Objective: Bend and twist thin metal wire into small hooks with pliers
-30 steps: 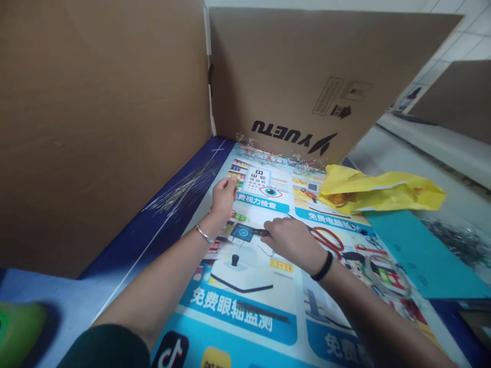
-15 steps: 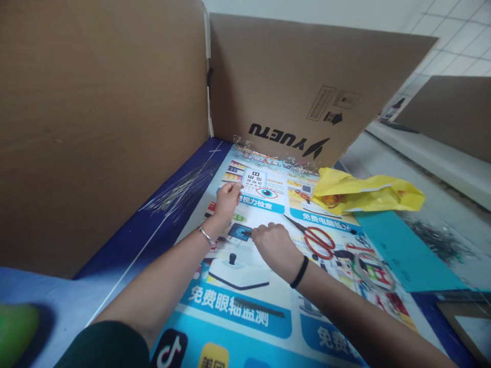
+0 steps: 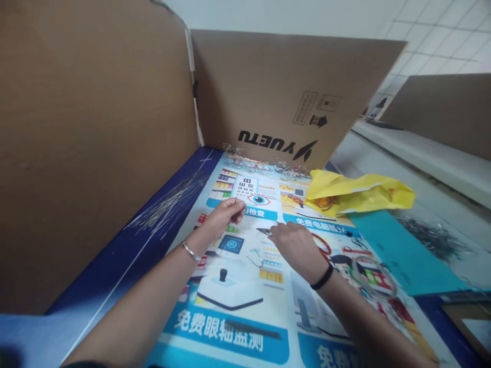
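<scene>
Inward from the left edge of the counter, the right hand curls around a dark pointed tool; the left hand has fingertips pinched together, whether on something I cannot tell.

Cardboard panel: matt, smooth
Printed sheet: smooth on my screen
Held tool: metallic tip
Yellow bag: crinkled, plastic-looking
Bangle: glossy metal
Loose strands: shiny, metallic

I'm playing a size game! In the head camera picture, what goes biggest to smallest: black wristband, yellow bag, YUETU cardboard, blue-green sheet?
1. YUETU cardboard, easily the largest
2. Yellow bag and blue-green sheet, too alike to rank
3. Black wristband, clearly the smallest
</scene>
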`<state>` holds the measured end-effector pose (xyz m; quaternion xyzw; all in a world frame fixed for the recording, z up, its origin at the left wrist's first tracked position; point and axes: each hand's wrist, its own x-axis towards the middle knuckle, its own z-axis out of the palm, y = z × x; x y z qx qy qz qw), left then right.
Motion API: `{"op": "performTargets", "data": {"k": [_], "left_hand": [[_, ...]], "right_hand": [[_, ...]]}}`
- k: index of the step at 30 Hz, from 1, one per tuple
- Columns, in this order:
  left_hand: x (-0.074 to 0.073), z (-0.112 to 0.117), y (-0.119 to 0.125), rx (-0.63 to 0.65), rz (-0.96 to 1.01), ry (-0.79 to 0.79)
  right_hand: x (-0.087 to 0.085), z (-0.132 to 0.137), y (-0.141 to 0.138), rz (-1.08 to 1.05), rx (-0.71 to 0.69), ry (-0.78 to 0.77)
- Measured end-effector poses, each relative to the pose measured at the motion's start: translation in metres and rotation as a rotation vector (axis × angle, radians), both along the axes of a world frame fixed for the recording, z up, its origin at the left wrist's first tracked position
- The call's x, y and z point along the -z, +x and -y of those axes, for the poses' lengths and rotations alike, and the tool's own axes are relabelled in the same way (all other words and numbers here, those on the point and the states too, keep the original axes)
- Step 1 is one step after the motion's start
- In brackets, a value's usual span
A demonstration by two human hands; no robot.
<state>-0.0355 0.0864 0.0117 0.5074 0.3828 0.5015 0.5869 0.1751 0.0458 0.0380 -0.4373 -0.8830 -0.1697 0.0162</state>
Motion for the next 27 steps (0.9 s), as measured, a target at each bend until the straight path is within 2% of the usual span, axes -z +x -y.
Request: {"op": "performTargets", "data": {"k": [3,8,12,16,19,22,24,27], "left_hand": [[-0.008,0.005,0.001,0.134,-0.105,-0.036],[-0.018,0.009,0.005,0.235,-0.278,-0.073],[-0.018,0.012,0.012,0.285,-0.352,-0.127],[-0.016,0.014,0.016,0.239,-0.322,-0.132],[-0.016,0.014,0.018,0.161,-0.273,-0.134],[-0.018,0.016,0.021,0.068,-0.189,-0.094],[-0.018,0.018,0.025,-0.006,-0.148,-0.078],[-0.019,0.02,0.029,-0.098,-0.15,-0.062]], "right_hand": [[0.002,-0.006,0.01,-0.022,-0.001,0.075],[0.002,-0.008,0.015,-0.034,-0.085,0.152],[-0.001,-0.005,0.016,-0.024,-0.118,0.177],[-0.003,-0.005,0.016,-0.063,-0.098,0.132],[0.001,-0.008,0.014,-0.283,0.064,0.011],[0.009,-0.011,0.012,-0.676,0.223,-0.274],[0.013,-0.012,0.01,-0.894,0.182,-0.477],[0.016,-0.012,0.009,-1.075,0.061,-0.655]]}}
